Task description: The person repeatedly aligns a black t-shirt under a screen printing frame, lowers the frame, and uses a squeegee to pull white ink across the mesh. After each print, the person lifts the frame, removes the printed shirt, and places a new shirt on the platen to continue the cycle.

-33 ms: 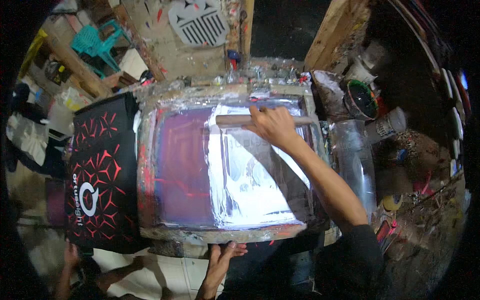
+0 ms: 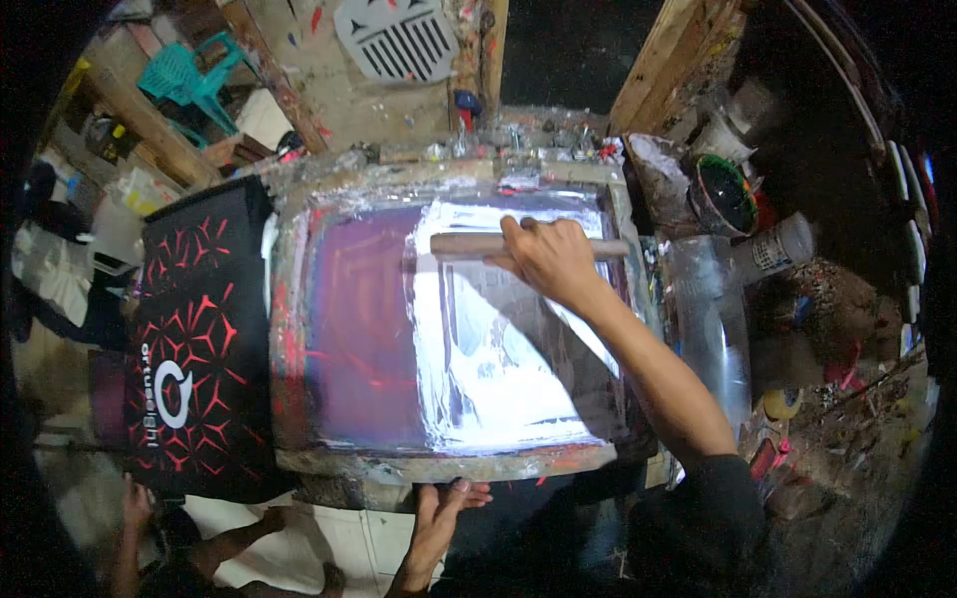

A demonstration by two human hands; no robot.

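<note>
Right hand is gripping a long squeegee-like bar from above, fingers wrapped over it near mid-length; bar is lying crosswise over the far part of the white ink, inside the screen frame. Left hand is sitting at the frame's near edge, fingers partly spread; can't tell if it is pinching the rim or just touching. For an even pass, the right hand should be keeping pressure level along the bar, since the grip is covering only part of it, and holding one steady tilt; the left should be bracing the frame against sliding. Arm shadow is darkening part of the ink, so streaks there are worth watching. Purple mesh is showing bare of white on the left; the bar's end should be staying off it. Further out, black printed fabric is lying left of the frame, a co-worker's hand near its lower corner.
</note>
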